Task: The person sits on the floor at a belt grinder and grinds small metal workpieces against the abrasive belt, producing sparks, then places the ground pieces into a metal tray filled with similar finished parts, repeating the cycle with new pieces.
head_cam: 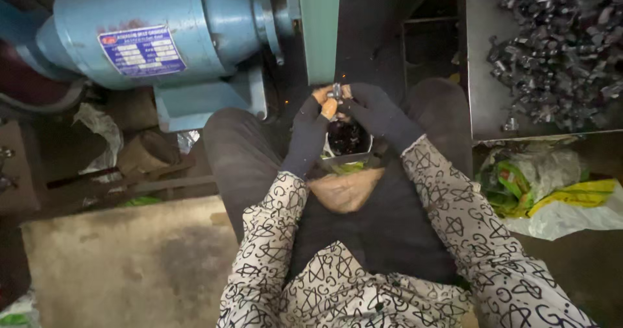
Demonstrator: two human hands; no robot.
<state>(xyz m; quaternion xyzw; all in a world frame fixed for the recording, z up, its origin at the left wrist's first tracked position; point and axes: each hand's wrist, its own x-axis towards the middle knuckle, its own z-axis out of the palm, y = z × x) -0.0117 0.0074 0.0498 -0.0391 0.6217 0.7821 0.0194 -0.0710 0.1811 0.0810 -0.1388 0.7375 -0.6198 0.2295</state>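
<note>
Hands | our gloved left hand (316,110) and right hand (370,107) pinch, fingers clenched, a small metal part (336,92) against the green belt (319,29) | part likely stiff, light, hot, slippery; we judge an edge grip best | cup (347,147) in lap below

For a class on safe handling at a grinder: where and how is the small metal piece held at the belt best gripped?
Probably by its lower end, from both sides below. The small metal piece stands against the green belt, its top end at the belt. The left hand and right hand, in dark gloves, pinch it from either side, which keeps the fingertips under the contact point.
</note>
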